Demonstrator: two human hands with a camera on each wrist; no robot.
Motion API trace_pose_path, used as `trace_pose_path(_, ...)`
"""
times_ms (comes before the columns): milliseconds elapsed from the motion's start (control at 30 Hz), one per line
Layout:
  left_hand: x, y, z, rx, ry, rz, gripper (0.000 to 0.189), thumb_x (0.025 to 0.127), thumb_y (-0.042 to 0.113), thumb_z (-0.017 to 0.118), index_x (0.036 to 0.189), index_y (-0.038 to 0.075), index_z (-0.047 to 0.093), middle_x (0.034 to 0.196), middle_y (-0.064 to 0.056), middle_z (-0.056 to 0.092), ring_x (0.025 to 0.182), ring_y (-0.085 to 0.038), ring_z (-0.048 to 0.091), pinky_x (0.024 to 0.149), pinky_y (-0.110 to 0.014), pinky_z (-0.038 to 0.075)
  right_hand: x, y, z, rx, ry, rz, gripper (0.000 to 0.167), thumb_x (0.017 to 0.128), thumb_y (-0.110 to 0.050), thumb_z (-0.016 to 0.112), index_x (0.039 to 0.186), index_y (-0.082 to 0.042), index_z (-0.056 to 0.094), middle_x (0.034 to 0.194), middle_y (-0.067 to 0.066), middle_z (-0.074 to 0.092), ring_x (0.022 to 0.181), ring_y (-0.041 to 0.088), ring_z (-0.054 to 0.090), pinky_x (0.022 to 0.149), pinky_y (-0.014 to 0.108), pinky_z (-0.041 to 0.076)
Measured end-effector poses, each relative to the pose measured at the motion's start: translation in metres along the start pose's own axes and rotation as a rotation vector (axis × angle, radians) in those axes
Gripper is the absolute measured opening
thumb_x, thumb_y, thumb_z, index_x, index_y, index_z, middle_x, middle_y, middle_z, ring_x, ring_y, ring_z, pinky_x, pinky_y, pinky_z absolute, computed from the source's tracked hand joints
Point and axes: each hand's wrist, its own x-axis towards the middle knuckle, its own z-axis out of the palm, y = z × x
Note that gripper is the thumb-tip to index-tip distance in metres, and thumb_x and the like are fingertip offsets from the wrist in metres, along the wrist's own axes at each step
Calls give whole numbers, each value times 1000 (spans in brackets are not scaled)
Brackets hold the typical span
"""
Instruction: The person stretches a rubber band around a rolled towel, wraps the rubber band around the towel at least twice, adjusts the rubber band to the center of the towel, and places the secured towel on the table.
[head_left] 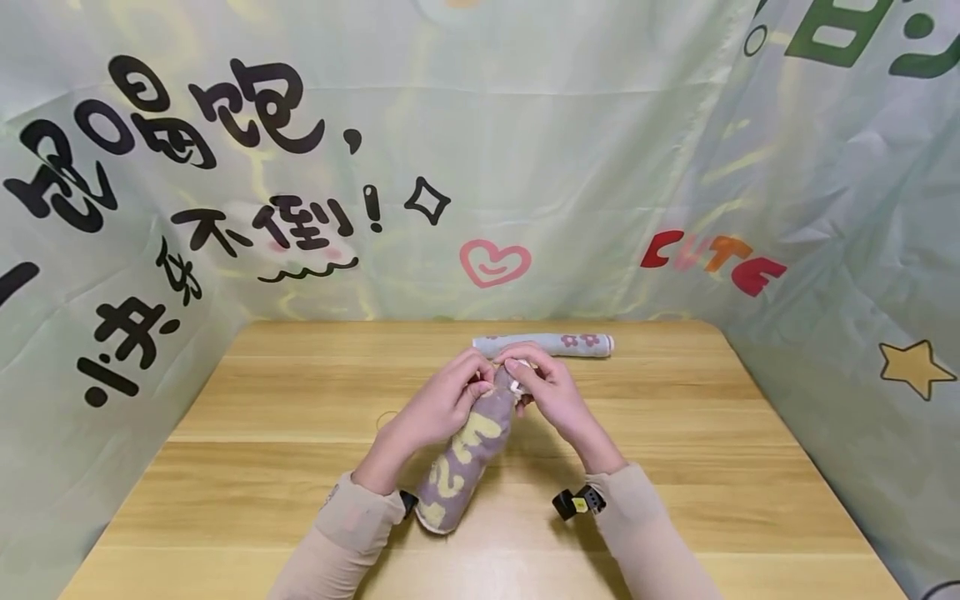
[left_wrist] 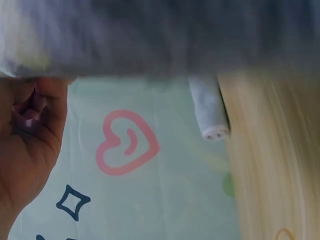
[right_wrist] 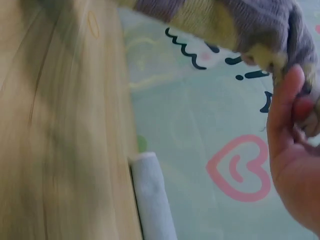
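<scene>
One rolled purple-and-yellow cloth [head_left: 471, 448] is held at a slant above a wooden table [head_left: 262, 467], its far end pinched by the bent fingers of the left hand [head_left: 442, 398] and, opposite, of the right hand [head_left: 553, 393]. Near the table's far edge a pale blue flowered roll [head_left: 558, 344] is laid; a thin yellowish loop [right_wrist: 89, 25] is seen on the wood
</scene>
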Motion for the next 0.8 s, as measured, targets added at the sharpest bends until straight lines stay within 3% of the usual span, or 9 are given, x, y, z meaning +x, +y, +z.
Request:
trace_pose_path(133,-1,-4,-2,-3,38,-22,5,104,4,58,101,8,56,96,-3,51,82,-14,49,71,-29,46,-1,2,-4,-35,-60,-79,26,102,-7,67,126,2,66,115,13,63,73,18,63,59,38,60)
trace_pose_path(333,0,-5,-4,8,41,-21,5,104,6,58,100,8,56,95,-2,51,81,-14,49,71,-30,46,-1,3,-7,-22,51,-181,22,99,2,67,120,9,68,102,6,71,69,16,66,57,36,61)
trace_pose_path(467,0,-4,-5,32,29,-34,5,105,6,58,102,10,59,99,-1,55,82,-14,51,72,-30,48,-2,2,-4,8,117,-165,18,98,2,68,114,12,70,92,2,71,63,14,63,51,32,59)
trace_pose_path(600,0,0,-7,15,47,-53,4,106,10,60,105,12,63,102,2,58,82,-12,54,70,-28,51,-2,2,-3,30,123,-140,19,97,1,69,112,12,70,88,4,70,59,13,60,49,29,56)
trace_pose_path(800,0,7,-9,20,130,12,5,101,13,70,105,13,72,101,4,64,72,-8,51,58,-23,47,-2,2,0,23,116,-139,18,96,2,70,111,12,68,84,5,67,56,12,58,46,28,54)
